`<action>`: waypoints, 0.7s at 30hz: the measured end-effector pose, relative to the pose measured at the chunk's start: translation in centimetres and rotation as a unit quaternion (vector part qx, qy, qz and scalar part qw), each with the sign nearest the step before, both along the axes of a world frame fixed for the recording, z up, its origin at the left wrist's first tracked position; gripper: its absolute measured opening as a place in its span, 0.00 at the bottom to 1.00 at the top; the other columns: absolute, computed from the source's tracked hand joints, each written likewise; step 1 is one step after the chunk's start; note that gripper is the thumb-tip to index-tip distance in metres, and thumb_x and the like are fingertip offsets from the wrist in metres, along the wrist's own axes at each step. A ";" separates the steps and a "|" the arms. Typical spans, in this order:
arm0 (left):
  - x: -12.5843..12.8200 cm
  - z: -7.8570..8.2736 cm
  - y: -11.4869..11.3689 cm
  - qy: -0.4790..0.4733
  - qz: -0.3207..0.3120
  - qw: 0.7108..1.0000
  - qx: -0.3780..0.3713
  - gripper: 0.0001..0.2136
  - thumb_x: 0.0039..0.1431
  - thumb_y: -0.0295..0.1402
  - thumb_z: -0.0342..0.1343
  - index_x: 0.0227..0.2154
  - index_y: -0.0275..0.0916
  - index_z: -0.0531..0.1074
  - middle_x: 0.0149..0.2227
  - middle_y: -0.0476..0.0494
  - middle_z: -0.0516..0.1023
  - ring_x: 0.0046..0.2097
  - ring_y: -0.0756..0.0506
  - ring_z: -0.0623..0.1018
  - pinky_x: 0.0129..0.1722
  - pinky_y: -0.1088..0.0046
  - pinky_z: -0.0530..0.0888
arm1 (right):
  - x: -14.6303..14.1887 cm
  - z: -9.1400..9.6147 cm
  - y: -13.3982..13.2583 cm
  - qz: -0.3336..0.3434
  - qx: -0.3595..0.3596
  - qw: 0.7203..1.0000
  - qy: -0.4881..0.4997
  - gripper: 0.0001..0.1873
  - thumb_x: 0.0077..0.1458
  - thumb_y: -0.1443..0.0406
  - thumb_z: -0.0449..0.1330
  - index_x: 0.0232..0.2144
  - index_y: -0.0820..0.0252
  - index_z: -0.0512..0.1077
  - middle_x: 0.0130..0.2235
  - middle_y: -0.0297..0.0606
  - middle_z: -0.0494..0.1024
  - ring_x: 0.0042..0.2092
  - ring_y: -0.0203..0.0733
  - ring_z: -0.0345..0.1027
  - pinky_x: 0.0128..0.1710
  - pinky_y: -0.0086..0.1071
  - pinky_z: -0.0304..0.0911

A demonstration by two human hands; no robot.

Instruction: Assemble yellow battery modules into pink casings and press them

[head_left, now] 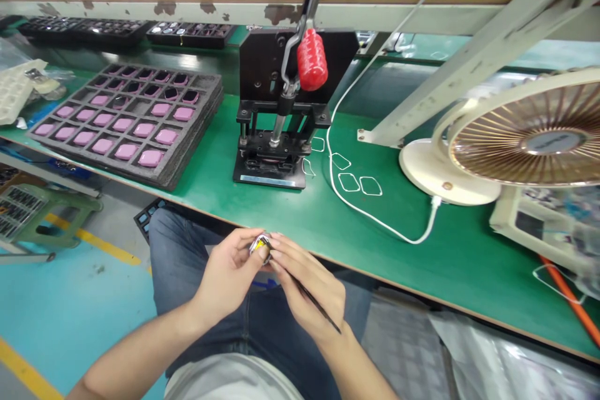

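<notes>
Just off the bench's front edge, above my lap, my left hand [230, 269] grips a small watch case [260, 245] with something yellow inside. Its thumb presses on the near side of the case. A thin dark stick-like tool [313, 300] lies along the palm of my right hand [312, 281], its far end pointing back toward my wrist. The tool's tip and the right fingertips meet at the case's right side, where fingers partly hide them. I cannot make out the exact kind of tool.
On the green bench [206, 200] stands a black hand press [274, 137] with a red-handled lever [312, 59]. Left is a foam tray [194, 125] of pink and dark watch pieces. Right are white gasket-like frames [349, 182], a white cable [365, 215] and a fan [529, 137].
</notes>
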State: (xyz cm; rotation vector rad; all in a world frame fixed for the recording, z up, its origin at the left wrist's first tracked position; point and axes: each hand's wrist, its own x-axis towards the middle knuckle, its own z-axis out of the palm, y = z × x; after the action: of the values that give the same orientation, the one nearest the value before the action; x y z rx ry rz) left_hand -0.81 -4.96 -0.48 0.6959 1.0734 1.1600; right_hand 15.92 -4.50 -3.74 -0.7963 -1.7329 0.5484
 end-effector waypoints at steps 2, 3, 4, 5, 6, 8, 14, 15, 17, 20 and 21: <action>0.0 -0.2 -0.1 0.007 -0.001 1.000 0.008 0.16 0.62 0.38 0.72 0.49 0.39 0.80 0.51 0.37 0.87 0.49 0.42 0.87 0.45 0.69 0.86 | 0.0 -0.1 0.0 0.003 -0.001 1.000 0.001 0.30 0.62 0.80 0.65 0.61 0.51 0.78 0.57 0.41 0.83 0.60 0.54 0.79 0.60 0.53 0.79; 0.0 -0.3 -0.2 0.010 -0.001 1.000 0.011 0.15 0.63 0.38 0.71 0.49 0.39 0.80 0.52 0.37 0.86 0.50 0.42 0.87 0.47 0.68 0.86 | 0.0 -0.1 0.0 0.004 -0.002 1.000 0.002 0.30 0.62 0.80 0.65 0.61 0.51 0.78 0.57 0.41 0.83 0.60 0.54 0.79 0.61 0.53 0.79; 0.0 -0.4 -0.2 0.014 0.000 1.000 0.014 0.15 0.63 0.37 0.71 0.50 0.39 0.80 0.52 0.37 0.86 0.50 0.41 0.87 0.47 0.68 0.86 | 0.0 -0.1 0.0 0.006 -0.002 1.000 0.002 0.30 0.62 0.80 0.65 0.61 0.51 0.78 0.57 0.41 0.83 0.60 0.55 0.79 0.61 0.53 0.79; 0.0 -0.5 -0.3 0.019 0.001 1.000 0.017 0.15 0.64 0.37 0.70 0.50 0.39 0.80 0.53 0.37 0.86 0.51 0.41 0.87 0.48 0.67 0.86 | 0.0 -0.1 0.0 0.008 -0.002 1.000 0.001 0.30 0.62 0.81 0.66 0.61 0.51 0.78 0.57 0.41 0.83 0.60 0.55 0.78 0.61 0.53 0.79; 0.0 -0.5 -0.3 0.024 0.004 0.999 0.021 0.14 0.64 0.37 0.70 0.50 0.39 0.80 0.53 0.37 0.86 0.51 0.41 0.87 0.48 0.67 0.86 | 0.0 -0.2 0.0 0.010 -0.001 1.000 0.000 0.30 0.62 0.81 0.65 0.61 0.51 0.78 0.58 0.41 0.83 0.60 0.55 0.78 0.61 0.53 0.79; 0.0 -0.6 -0.4 0.034 0.009 0.999 0.029 0.14 0.64 0.37 0.70 0.50 0.39 0.80 0.52 0.37 0.86 0.51 0.41 0.87 0.49 0.67 0.86 | 0.0 -0.3 0.0 0.014 0.003 1.000 -0.003 0.31 0.61 0.81 0.65 0.61 0.52 0.78 0.58 0.42 0.83 0.61 0.55 0.78 0.61 0.52 0.79; 0.0 -0.5 -0.3 0.021 0.009 1.000 0.018 0.17 0.62 0.39 0.72 0.50 0.38 0.80 0.51 0.37 0.87 0.49 0.42 0.87 0.47 0.69 0.86 | 0.0 -1.0 -0.2 0.021 0.029 0.999 -0.011 0.34 0.61 0.83 0.65 0.64 0.52 0.76 0.60 0.44 0.81 0.63 0.57 0.76 0.59 0.53 0.80; 0.0 -0.5 -0.3 0.013 0.005 1.000 0.009 0.18 0.61 0.40 0.72 0.50 0.38 0.79 0.51 0.37 0.87 0.48 0.42 0.87 0.45 0.69 0.86 | 0.0 -1.2 -0.3 0.021 0.033 0.999 -0.012 0.34 0.61 0.83 0.64 0.65 0.52 0.75 0.60 0.45 0.81 0.63 0.57 0.75 0.59 0.54 0.80; -0.2 -0.4 -0.1 -0.005 -0.006 1.000 -0.015 0.18 0.60 0.40 0.73 0.50 0.38 0.79 0.50 0.37 0.87 0.46 0.42 0.87 0.42 0.68 0.86 | 0.0 -1.5 -0.2 0.015 0.038 0.999 -0.009 0.35 0.62 0.83 0.64 0.65 0.52 0.75 0.61 0.45 0.80 0.63 0.58 0.75 0.59 0.55 0.80; -0.6 -0.3 0.0 -0.055 -0.035 0.997 -0.036 0.20 0.59 0.37 0.74 0.51 0.38 0.80 0.52 0.37 0.86 0.46 0.42 0.86 0.44 0.65 0.87 | -0.1 -1.8 -0.1 -0.013 0.041 0.999 0.002 0.34 0.62 0.82 0.64 0.64 0.50 0.76 0.60 0.43 0.81 0.61 0.56 0.77 0.59 0.54 0.80; -0.7 -0.3 0.1 -0.078 -0.047 0.995 -0.041 0.20 0.59 0.37 0.74 0.52 0.38 0.80 0.53 0.37 0.85 0.48 0.42 0.86 0.46 0.64 0.86 | -0.1 -1.9 -0.2 -0.021 0.042 0.999 0.010 0.33 0.61 0.82 0.64 0.63 0.50 0.77 0.59 0.42 0.82 0.61 0.56 0.78 0.59 0.54 0.80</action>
State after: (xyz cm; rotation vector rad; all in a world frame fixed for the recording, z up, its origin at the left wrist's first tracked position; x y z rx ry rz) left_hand -1.54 -4.82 -0.78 0.5759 0.9414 1.0654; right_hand 15.80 -4.65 -5.63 -0.7651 -1.7061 0.4503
